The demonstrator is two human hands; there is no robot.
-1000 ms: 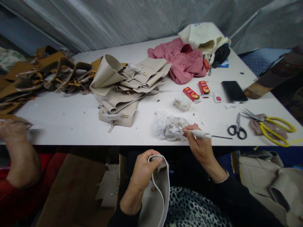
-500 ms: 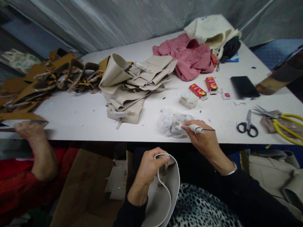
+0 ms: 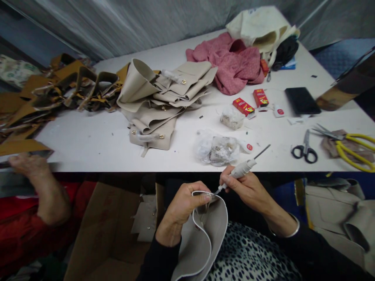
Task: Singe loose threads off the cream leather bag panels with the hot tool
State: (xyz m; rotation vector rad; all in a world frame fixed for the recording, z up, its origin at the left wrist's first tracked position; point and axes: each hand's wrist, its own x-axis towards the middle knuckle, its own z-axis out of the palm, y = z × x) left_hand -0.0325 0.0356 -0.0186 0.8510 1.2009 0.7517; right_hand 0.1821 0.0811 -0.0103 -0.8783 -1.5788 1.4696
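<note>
My left hand [image 3: 184,205] is closed, pinching the top edge of a curved beige leather piece [image 3: 205,238] held over my lap below the table edge. In my right hand [image 3: 245,187], also closed, is a white pen-like tool [image 3: 240,171] whose thin tip touches the leather edge beside my left thumb. A crumpled clear plastic bag with greyish lumps [image 3: 218,148] lies on the white table [image 3: 88,144] just beyond my hands.
A pile of beige leather pieces [image 3: 159,99] and tan pieces [image 3: 58,93] covers the table's left. Pink cloth [image 3: 231,64], red boxes [image 3: 243,107], a black phone [image 3: 302,100], black scissors [image 3: 305,147] and yellow-handled shears [image 3: 348,148] lie right. Another person's hand [image 3: 27,166] rests at the left edge.
My right hand pulled the tool back from the plastic bag on the table, swung its tip down and brought it to the leather edge in my left hand.
</note>
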